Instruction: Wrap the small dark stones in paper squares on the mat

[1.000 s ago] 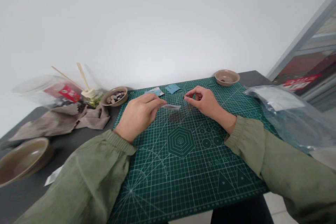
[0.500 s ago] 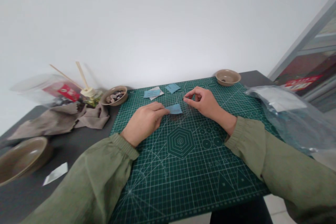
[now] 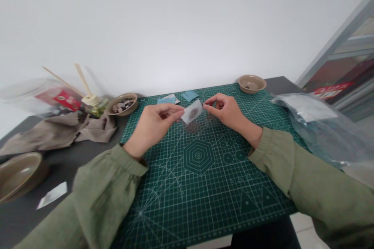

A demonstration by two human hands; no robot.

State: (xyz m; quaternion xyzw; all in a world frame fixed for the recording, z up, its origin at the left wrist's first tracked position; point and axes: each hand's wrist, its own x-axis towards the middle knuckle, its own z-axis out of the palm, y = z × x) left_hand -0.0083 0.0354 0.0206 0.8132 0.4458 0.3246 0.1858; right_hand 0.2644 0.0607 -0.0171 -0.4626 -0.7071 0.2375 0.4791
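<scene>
My left hand (image 3: 156, 126) pinches the left end of a small white paper piece (image 3: 193, 113) between thumb and fingers. A grey-brown smudged patch marks the face of the paper turned to me, which is tilted above the green cutting mat (image 3: 198, 194). At its right edge my right hand (image 3: 223, 109) is closed in a pinch. Whether those fingertips grip the paper or some tiny thing is too small to make out. Behind the hands, a blue paper piece (image 3: 189, 95) and another blue one (image 3: 166, 101) overlapping a white one lie on the mat.
A bowl of stones (image 3: 122, 104), a reed diffuser (image 3: 95, 105) and a crumpled brown cloth (image 3: 52, 134) stand left. Nearer are another bowl (image 3: 22, 175) and a white scrap (image 3: 52, 194). At right are a small bowl (image 3: 252, 84) and a clear plastic bag (image 3: 321, 124).
My left hand has lifted the paper from near the mat and turned it, so its white, smudged face shows instead of the blue one. My right hand has barely moved.
</scene>
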